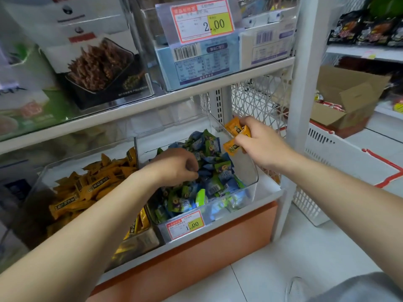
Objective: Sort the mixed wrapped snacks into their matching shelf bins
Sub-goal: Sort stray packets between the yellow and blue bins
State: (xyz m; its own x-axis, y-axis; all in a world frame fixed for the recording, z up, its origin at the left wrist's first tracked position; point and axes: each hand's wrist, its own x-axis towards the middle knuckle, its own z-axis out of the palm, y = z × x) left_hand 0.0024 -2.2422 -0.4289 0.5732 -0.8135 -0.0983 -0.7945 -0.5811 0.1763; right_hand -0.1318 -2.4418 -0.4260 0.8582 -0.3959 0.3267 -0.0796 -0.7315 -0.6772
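Two clear plastic bins sit side by side on the low shelf. The left bin [39, 177] is full of yellow-orange wrapped snacks [91, 188]. The right bin [250, 171] holds a heap of blue and green wrapped snacks [218, 171]. My left hand [174, 166] is down in the right bin, fingertips pinched into the blue and green heap; whether it holds one I cannot tell. My right hand [259, 144] hovers over the right bin's far right corner, closed on several orange wrapped snacks [236, 136].
An upper shelf [196, 88] hangs close above the bins, carrying clear bins of boxed goods and a price tag [202, 20]. A white upright post [305, 83] stands right of the bins. A white crate [340, 171] and a cardboard box [349, 99] sit on the floor at right.
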